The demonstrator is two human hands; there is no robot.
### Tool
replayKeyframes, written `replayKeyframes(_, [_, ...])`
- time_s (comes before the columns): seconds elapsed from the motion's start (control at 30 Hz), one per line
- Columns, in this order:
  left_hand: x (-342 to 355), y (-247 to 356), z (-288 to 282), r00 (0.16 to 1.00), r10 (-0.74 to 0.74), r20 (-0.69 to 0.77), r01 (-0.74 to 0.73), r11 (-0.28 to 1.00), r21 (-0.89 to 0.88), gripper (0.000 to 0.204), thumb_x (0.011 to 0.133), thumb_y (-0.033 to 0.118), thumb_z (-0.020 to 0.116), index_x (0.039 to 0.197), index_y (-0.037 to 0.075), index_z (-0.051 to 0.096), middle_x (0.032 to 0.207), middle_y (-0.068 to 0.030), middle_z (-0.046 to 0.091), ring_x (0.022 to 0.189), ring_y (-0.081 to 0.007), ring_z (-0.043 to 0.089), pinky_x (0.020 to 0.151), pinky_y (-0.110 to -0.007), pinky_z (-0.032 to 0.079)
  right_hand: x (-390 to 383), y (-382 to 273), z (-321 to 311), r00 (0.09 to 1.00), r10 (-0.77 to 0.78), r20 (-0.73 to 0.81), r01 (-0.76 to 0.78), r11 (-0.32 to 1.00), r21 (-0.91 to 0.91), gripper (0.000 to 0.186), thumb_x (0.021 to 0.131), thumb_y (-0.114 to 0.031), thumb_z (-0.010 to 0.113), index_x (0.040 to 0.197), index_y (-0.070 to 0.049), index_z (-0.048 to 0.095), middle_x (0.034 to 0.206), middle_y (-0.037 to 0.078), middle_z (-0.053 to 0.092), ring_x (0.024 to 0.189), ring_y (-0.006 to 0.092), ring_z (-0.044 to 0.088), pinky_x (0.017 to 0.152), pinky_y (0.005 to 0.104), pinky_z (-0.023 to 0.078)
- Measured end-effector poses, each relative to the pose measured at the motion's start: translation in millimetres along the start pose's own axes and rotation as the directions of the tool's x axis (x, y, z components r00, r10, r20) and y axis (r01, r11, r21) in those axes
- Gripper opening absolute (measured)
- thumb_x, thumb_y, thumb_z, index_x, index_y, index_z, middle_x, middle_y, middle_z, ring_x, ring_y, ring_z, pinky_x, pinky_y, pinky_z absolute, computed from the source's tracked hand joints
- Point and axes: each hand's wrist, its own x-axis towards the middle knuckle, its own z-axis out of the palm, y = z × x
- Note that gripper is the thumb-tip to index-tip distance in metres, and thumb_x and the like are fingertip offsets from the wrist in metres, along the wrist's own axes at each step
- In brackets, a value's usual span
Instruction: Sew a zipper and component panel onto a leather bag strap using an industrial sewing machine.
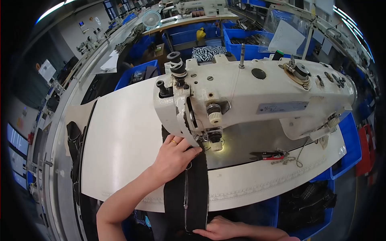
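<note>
My left hand (175, 156), with a ring on one finger, presses with bent fingers on a long black fabric strip (196, 188) beside the needle area of a white sewing machine (249, 96). A metal zipper (186, 193) runs lengthwise along the strip, which hangs over the table's front edge. My right hand (213, 228) grips the strip's lower end, fingers curled and thumb along it. The presser foot is mostly hidden behind the machine head and my fingers.
Red-handled snips (267, 156) and tangled thread lie right of the needle on the worktable (116, 140). Blue bins (277, 217) of dark pieces stand below and right. Dark fabric (74, 136) lies beyond the left edge. Other benches and a fan (152, 20) are behind.
</note>
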Motion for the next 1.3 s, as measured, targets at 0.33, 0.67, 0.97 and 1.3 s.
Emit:
replayKeyframes(0.33, [3,20,-21,0.985,0.039,0.169,-0.054,0.995,0.082,0.033,0.081,0.009,0.066,0.113,0.0,0.066,0.111,-0.0144,0.059,0.109,-0.0331,0.058,0.101,-0.045,0.044,-7,26,18,0.999,-0.05,-0.008,0.05,0.994,0.092,0.028,0.095,-0.023,0.063,0.084,0.002,0.068,0.077,0.026,0.064,0.068,0.0425,0.065,0.057,0.0467,0.05])
replayKeyframes(0.67, [-7,13,19,0.998,-0.024,-0.06,0.033,0.988,0.149,0.034,0.079,0.008,0.062,0.112,-0.002,0.063,0.113,-0.0157,0.062,0.11,-0.0319,0.061,0.105,-0.045,0.045,-17,41,19,0.998,0.03,-0.055,-0.024,0.994,0.105,0.036,0.095,-0.028,0.064,0.079,0.004,0.068,0.07,0.026,0.062,0.062,0.0418,0.064,0.055,0.0455,0.048])
replayKeyframes(0.97, [2,11,30,0.933,-0.127,-0.338,0.113,0.992,-0.06,0.015,0.08,0.009,0.075,0.089,0.006,0.064,0.091,-0.005,0.062,0.093,-0.0257,0.063,0.092,-0.041,0.053,-10,52,27,0.95,-0.142,-0.279,0.159,0.987,0.04,0.053,0.096,-0.029,0.066,0.055,0.003,0.056,0.043,0.015,0.044,0.036,0.0347,0.044,0.041,0.0403,0.037])
replayKeyframes(1.3, [-28,69,-6,0.947,-0.318,-0.039,0.311,0.942,-0.125,0.039,0.086,0.034,0.073,0.118,0.011,0.066,0.127,-0.0102,0.063,0.13,-0.0332,0.049,0.115,-0.06,0.021,-7,18,11,0.985,0.055,-0.165,-0.052,0.998,0.02,0.049,0.098,-0.026,0.063,0.058,-0.001,0.049,0.047,0.018,0.047,0.041,0.0378,0.049,0.043,0.0436,0.038])
